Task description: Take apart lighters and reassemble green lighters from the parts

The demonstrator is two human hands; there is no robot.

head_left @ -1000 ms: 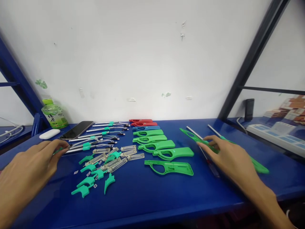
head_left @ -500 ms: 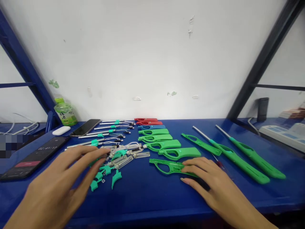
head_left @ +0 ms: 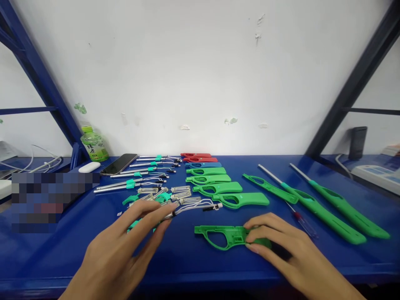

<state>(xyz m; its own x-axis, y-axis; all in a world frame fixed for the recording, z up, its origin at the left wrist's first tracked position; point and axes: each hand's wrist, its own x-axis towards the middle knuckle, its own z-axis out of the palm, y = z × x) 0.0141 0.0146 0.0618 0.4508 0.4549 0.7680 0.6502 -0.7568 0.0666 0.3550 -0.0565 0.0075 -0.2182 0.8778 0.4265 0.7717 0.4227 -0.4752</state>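
Observation:
My left hand (head_left: 125, 246) pinches a thin lighter tube; its white wires (head_left: 190, 205) trail to the right and end in a small black-and-white igniter piece (head_left: 214, 207). Most of the tube is hidden by my fingers. My right hand (head_left: 281, 241) grips the grip end of a green lighter shell half (head_left: 229, 235), its hollow inner side facing up and its finger loop to the left. Behind my left hand lie clear fuel tanks (head_left: 181, 189) and teal triggers (head_left: 131, 199). Past the held shell, several green lighter shells (head_left: 240, 200) lie in a column.
Metal lighter tubes (head_left: 115, 186) lie at the back left beside a phone (head_left: 120, 163), a white case (head_left: 89, 167) and a bottle (head_left: 94, 145). On the right are two assembled green lighters (head_left: 328, 214), a loose shell half (head_left: 271, 189) and a screwdriver (head_left: 304, 225).
My left hand has moved right from the parts pile and now holds a wired lighter tube. The green shell half in my right hand has come nearer to me.

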